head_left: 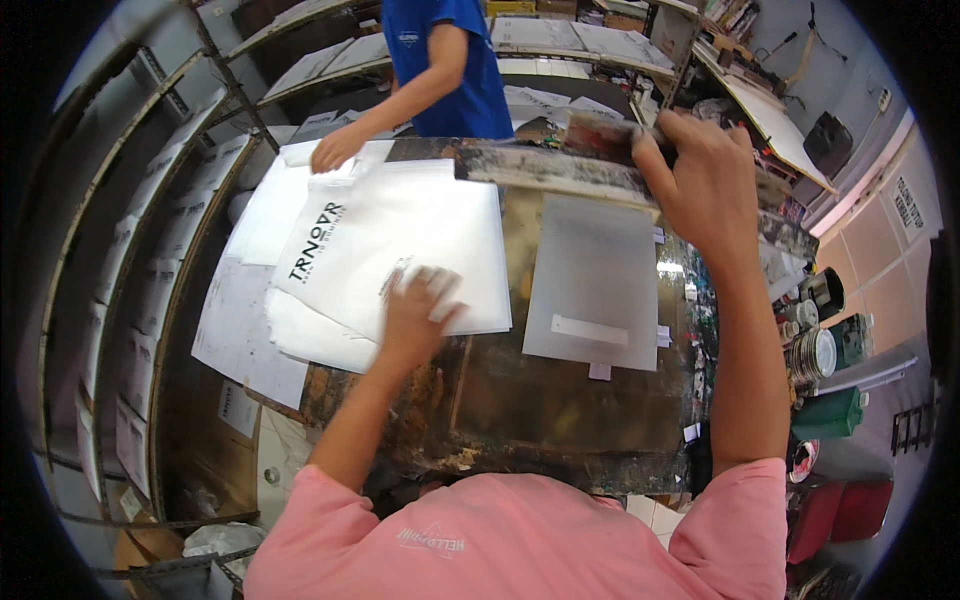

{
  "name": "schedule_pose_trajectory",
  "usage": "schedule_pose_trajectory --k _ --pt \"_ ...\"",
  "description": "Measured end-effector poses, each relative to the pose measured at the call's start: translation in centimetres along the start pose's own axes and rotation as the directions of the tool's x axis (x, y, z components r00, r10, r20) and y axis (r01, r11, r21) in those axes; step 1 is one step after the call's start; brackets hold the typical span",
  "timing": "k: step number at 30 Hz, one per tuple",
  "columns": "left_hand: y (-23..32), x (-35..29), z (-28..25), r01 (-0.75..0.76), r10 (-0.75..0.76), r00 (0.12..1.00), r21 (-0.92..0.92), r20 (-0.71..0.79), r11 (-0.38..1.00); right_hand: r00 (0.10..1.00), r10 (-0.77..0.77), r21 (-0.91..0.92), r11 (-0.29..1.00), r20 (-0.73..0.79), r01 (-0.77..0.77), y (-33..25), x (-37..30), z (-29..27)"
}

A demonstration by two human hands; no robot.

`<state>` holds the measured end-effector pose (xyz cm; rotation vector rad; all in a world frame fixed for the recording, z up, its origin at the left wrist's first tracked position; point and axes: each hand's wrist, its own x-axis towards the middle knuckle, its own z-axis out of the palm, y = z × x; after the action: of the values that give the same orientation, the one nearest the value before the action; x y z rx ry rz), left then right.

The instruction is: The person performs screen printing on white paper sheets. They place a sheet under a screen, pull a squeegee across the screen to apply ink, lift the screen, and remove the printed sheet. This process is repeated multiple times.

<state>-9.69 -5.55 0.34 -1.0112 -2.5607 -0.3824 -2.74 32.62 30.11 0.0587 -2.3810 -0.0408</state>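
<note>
My left hand (424, 308) rests with fingers spread over a stack of white printed sheets (470, 240); the fingers are slightly blurred. Black lettering shows on the top sheets. My right hand (705, 180) is raised at the far right, its fingers curled over an ink-stained wooden frame (560, 172) seen nearly edge-on. Part of the grip is hidden behind the hand. Below the frame, a greyish translucent sheet (595, 270) lies flat on the dark, stained worktable (560, 410). A small white strip (590, 330) lies on its near part, and small white tabs (663, 337) sit around its edges.
Across the table a person in a blue shirt (450, 70) reaches a hand (338, 150) to the sheets' far edge. Racks of sheets (150, 270) line the left. Cans (812, 353) and a green container (830, 413) stand at right.
</note>
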Motion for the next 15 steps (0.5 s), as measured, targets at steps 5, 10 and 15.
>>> schedule_pose_trajectory --k 5,10,15 --pt "11.4 3.5 4.6 -0.068 0.072 0.963 -0.024 0.26 0.997 0.978 -0.089 0.023 0.995 -0.191 0.095 1.0 0.5 1.1" --pt "21.1 7.6 7.3 -0.228 0.32 0.912 -0.331 0.256 0.916 0.982 -0.082 0.038 0.995 -0.168 0.09 0.6 1.3 0.3" --pt "28.0 9.0 9.5 -0.306 0.425 0.883 -0.443 0.199 0.843 0.998 -0.032 0.01 0.999 -0.055 0.033 0.4 1.6 -1.0"
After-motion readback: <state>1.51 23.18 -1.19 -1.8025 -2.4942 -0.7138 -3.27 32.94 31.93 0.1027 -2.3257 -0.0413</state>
